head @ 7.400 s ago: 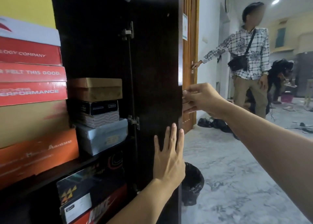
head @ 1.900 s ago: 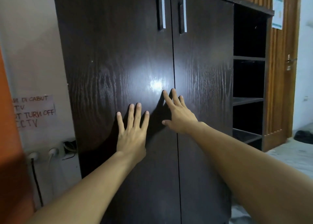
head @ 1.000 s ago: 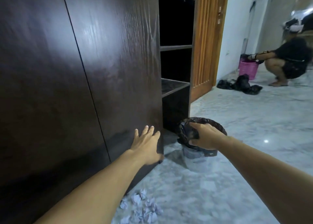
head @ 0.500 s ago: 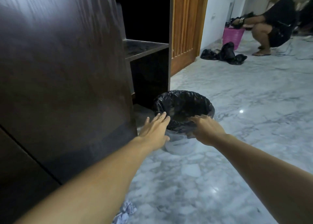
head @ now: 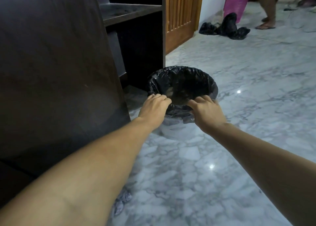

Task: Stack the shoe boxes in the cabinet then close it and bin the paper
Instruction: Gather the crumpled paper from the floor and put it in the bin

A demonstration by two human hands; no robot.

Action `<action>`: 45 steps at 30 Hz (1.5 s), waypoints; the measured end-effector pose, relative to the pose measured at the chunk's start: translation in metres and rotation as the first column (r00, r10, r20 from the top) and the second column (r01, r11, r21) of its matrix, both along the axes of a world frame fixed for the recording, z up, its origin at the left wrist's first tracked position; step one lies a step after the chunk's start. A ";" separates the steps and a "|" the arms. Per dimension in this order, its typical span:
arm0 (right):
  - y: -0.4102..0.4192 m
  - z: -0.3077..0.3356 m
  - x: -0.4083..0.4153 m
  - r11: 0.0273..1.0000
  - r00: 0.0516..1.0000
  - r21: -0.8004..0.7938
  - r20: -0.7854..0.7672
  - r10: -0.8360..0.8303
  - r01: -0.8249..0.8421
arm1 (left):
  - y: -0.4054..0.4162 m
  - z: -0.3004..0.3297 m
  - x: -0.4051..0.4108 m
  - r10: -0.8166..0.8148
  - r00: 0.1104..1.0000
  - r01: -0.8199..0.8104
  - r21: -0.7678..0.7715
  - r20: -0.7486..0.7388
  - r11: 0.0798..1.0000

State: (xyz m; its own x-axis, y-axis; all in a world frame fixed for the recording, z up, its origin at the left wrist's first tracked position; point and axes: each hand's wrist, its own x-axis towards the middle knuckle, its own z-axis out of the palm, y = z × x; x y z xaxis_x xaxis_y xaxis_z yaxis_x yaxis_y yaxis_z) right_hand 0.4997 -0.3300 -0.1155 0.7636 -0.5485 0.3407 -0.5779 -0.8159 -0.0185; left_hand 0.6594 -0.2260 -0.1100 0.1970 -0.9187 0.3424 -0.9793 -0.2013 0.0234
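Now curled onto the near rim of the bin (head: 182, 82) instead of reaching toward it: left hand (head: 153, 107) and right hand (head: 207, 111), fingers hooked over the black liner, gripping the bin. Stands on the marble floor (head: 239, 140), just beside the dark cabinet (head: 51, 63). Crumpled paper (head: 122, 202) near the left forearm, well short of the bin.
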 end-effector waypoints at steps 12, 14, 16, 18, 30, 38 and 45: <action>0.087 -0.011 -0.027 0.996 0.998 -0.061 0.012 0.061 -0.060 | 0.095 -0.003 -0.015 -0.088 0.996 0.091 -0.101 0.033 0.991; 0.103 -0.009 -0.032 0.995 0.997 -0.052 0.000 0.080 -0.080 | 0.112 -0.005 -0.019 -0.076 0.997 0.077 -0.084 0.018 0.993; 0.118 -0.006 -0.038 0.994 0.995 -0.039 -0.009 0.101 -0.101 | 0.129 -0.006 -0.024 -0.063 0.998 0.063 -0.080 0.001 0.995; 0.132 -0.005 -0.042 0.993 0.993 -0.043 -0.017 0.113 -0.113 | 0.144 -0.007 -0.029 -0.049 0.999 0.048 -0.081 -0.014 0.996; 0.185 0.022 -0.036 0.985 0.988 -0.077 -0.015 0.152 -0.152 | 0.236 0.039 -0.041 0.194 0.969 -0.141 0.300 -0.155 0.944; 0.238 0.007 -0.012 0.887 0.897 0.139 0.008 0.443 -0.440 | 0.321 0.028 -0.016 0.413 0.883 -0.322 0.351 -0.225 0.879; 0.277 -0.067 0.007 0.794 0.844 0.507 -0.212 0.493 -0.336 | 0.398 -0.039 -0.010 0.621 0.740 -0.425 0.537 -0.258 0.729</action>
